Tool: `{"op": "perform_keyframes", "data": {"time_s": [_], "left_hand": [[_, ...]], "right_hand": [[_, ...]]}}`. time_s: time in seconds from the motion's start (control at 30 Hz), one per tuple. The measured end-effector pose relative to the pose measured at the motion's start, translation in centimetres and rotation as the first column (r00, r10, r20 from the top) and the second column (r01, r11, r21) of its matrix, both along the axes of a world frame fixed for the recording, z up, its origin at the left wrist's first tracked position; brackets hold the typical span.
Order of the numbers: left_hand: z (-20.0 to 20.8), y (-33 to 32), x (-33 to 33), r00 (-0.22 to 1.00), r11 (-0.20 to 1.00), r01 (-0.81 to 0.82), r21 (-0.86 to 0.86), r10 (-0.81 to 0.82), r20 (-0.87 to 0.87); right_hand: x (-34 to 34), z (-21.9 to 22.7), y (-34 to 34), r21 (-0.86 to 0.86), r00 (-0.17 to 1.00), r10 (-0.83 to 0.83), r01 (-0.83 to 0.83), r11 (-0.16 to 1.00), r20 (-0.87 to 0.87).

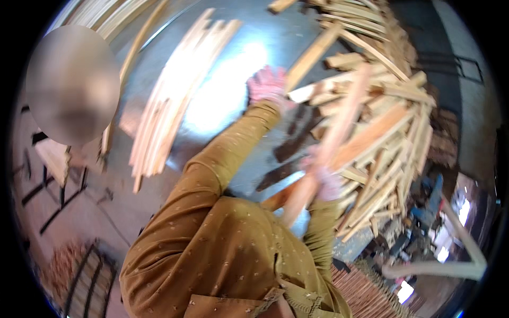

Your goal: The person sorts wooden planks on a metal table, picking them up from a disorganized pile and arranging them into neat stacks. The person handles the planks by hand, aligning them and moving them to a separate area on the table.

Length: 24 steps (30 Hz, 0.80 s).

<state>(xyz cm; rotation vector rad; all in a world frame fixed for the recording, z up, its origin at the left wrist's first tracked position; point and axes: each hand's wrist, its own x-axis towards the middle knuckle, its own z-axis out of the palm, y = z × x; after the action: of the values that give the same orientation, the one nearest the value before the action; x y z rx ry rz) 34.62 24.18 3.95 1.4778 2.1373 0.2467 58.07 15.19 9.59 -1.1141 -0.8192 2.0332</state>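
Observation:
My left hand (268, 87), in a pink and white glove, is stretched over the shiny metal table (217, 103) with its fingers spread. Just right of it lies the near end of a wooden strip (314, 55); whether they touch I cannot tell. Lower down, my right hand (324, 183), gloved too and smeared by motion, is closed around a long pale wooden strip (345, 114) that slants up to the right. A darker orange strip (371, 132) crosses close by this hand; whether it is gripped too is unclear.
To the right is a big jumbled pile of wooden strips (395, 172). Several strips lie side by side in a row (172, 100) left of my left arm. Longer boards (119, 21) are at the far left, near a blurred oval. A stack of sticks (366, 291) sits low at the right.

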Motion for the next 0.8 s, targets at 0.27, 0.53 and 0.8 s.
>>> {"op": "perform_keyframes", "data": {"time_s": [0.27, 0.53, 0.8], "left_hand": [[-6.8, 2.3, 1.8, 0.973, 0.993, -0.079, 0.089, 0.057, 0.224], [-5.4, -15.1, 0.8, -0.160, 0.935, -0.229, -0.270, 0.237, 0.958], [-6.6, -22.2, -3.1, -0.014, 0.857, -0.369, -0.360, 0.382, 0.924]], "right_hand": [[2.0, -3.6, -5.4, -0.079, 0.993, -0.054, 0.046, 0.996, -0.101], [-8.0, -9.5, 1.1, 0.087, 0.905, -0.154, 0.130, 0.988, 0.397], [-12.3, -12.1, 0.0, -0.071, 0.949, -0.223, 0.244, 0.967, 0.225]]}}
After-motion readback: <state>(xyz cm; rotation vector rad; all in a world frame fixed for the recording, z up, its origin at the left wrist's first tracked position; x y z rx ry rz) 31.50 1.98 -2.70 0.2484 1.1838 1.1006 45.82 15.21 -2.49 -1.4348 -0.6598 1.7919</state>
